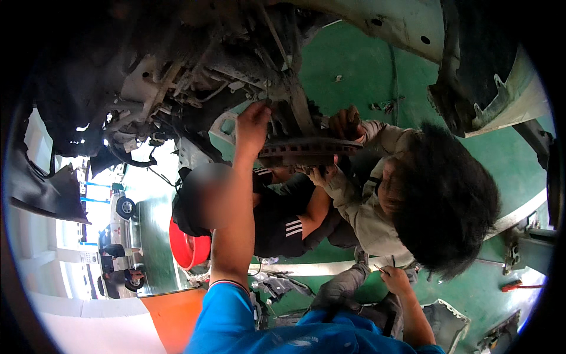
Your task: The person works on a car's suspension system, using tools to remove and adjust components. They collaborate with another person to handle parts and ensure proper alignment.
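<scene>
My left arm reaches up under a raised car body. My left hand (252,127) is closed at the suspension parts (289,112), its fingertips pinched together; whatever they grip is too small to make out. Just to its right and below is a vented brake disc (306,148), seen edge-on. A co-worker in beige has one gloved-looking hand (346,123) above the disc and the other hand (319,175) at its underside. Lower right, away from the car, my right hand (396,279) is closed with a thin, light-coloured stick-like thing (377,268) at its fingertips.
A second person in black (283,221) crouches below the disc, close to my left forearm. The beige co-worker's head (445,200) is to the right. A red basin (187,245) stands at left. Removed body panels (442,321) lie on the green floor (354,65). Fender metal (501,100) hangs upper right.
</scene>
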